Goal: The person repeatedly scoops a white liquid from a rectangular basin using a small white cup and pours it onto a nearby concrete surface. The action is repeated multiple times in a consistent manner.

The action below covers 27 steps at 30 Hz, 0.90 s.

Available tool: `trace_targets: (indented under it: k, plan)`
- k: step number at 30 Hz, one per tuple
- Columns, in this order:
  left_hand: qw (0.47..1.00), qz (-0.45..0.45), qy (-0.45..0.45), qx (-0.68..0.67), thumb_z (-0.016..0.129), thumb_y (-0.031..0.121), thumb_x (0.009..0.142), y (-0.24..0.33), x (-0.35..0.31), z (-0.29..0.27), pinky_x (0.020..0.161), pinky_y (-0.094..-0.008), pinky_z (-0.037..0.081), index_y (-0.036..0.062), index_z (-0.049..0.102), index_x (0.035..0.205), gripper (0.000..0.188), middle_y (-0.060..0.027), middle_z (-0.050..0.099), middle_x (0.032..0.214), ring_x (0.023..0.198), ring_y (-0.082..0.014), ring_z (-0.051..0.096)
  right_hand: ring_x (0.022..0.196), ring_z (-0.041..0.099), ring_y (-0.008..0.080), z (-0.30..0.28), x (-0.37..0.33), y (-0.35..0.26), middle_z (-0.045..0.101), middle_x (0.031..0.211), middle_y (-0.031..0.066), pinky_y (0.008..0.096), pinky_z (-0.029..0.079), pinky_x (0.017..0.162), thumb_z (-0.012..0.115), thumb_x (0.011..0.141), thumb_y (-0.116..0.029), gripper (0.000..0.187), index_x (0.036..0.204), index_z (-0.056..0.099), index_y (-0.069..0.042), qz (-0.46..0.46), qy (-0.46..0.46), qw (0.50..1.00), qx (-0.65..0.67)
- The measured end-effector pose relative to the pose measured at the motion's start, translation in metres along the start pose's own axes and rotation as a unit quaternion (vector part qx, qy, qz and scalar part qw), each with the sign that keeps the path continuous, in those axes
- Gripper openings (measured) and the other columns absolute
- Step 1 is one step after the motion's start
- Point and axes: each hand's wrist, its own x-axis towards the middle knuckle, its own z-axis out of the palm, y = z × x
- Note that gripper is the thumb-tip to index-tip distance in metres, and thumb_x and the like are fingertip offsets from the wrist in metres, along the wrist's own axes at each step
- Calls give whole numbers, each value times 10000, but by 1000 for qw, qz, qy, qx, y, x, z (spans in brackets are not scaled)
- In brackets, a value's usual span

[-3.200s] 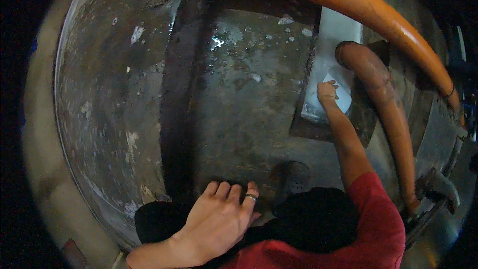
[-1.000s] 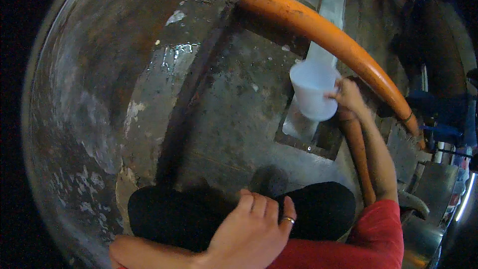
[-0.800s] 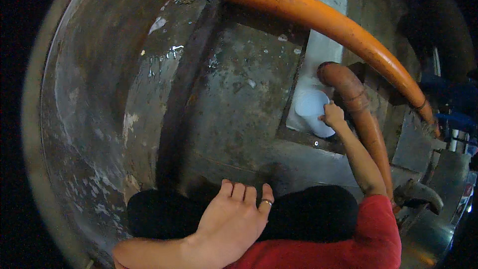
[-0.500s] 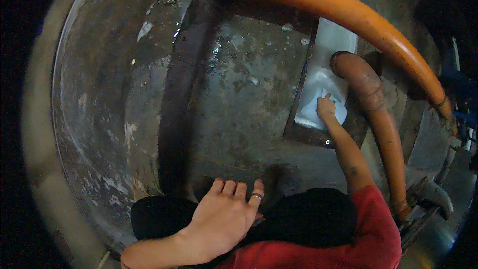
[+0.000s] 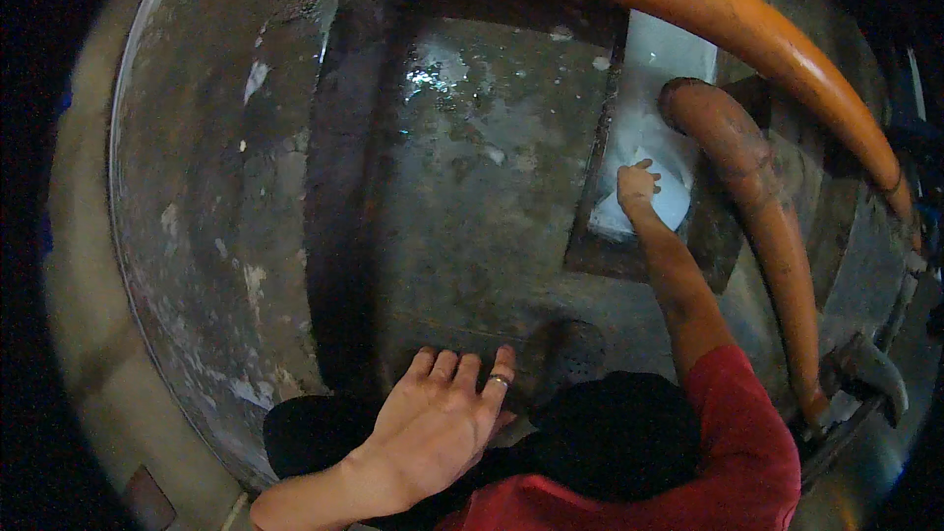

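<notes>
My right hand (image 5: 638,186) reaches out to the far right with its fingers apart, over a bluish-white rounded surface (image 5: 672,205). This surface lies at the near end of a pale strip (image 5: 672,44) inside a dark-edged recess. Whether the fingertips touch it I cannot tell, nor whether it is water or something solid. I see nothing held in that hand. My left hand (image 5: 438,423), with a ring on one finger, is held palm down near my dark-clothed knees. Its fingers stretch forward, and nothing shows in it.
A thick orange pipe (image 5: 708,15) arches across the far side. A brown-orange bent pipe (image 5: 762,187) runs down just right of my right arm. Wet, stained concrete (image 5: 472,187) lies ahead, with a dark groove (image 5: 344,187) to its left. A hammer-like metal head (image 5: 875,379) is at the right.
My right hand has shifted slightly farther away, and its fingers now look more spread, where one finger pointed before. My left hand stays nearly in place. The whole view has shifted a little.
</notes>
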Motion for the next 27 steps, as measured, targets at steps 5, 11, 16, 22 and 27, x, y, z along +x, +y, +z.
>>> trace_targets:
  k: [5,11,16,22,27]
  plan:
    - [1000,-6,21,16,575,360,908,1,-21,10,854,-412,454,-24,450,1341,592,-182,613,950,894,-327,594,967,619,468,-27,6,1,566,1234,246,574,518,818,649,825,-201,289,1064,693,-43,-48,58,997,8]
    - [998,-4,52,35,576,347,910,0,-46,19,819,-396,452,-31,453,1326,575,-169,610,923,875,-313,589,822,647,393,-50,-26,32,663,818,220,456,518,765,774,726,-320,348,817,635,-14,-25,319,896,308]
    - [995,-9,96,13,552,215,893,2,-78,28,851,-398,449,-56,511,1258,457,-152,624,905,869,-281,600,653,559,347,-50,-77,29,611,712,184,424,464,650,806,720,-313,386,761,580,-4,-36,362,853,375]
    - [985,33,156,58,545,314,924,0,-103,38,808,-395,448,-36,473,1299,518,-154,613,910,870,-294,585,574,447,204,-128,-142,63,504,610,100,364,400,574,810,742,-256,373,717,538,-1,-74,422,805,411]
    - [972,62,211,86,568,213,856,4,-118,48,789,-389,453,-33,507,1263,479,-140,624,880,838,-272,595,578,434,144,-230,-201,64,462,581,59,323,391,557,801,746,-195,339,693,519,-14,-127,409,832,351]
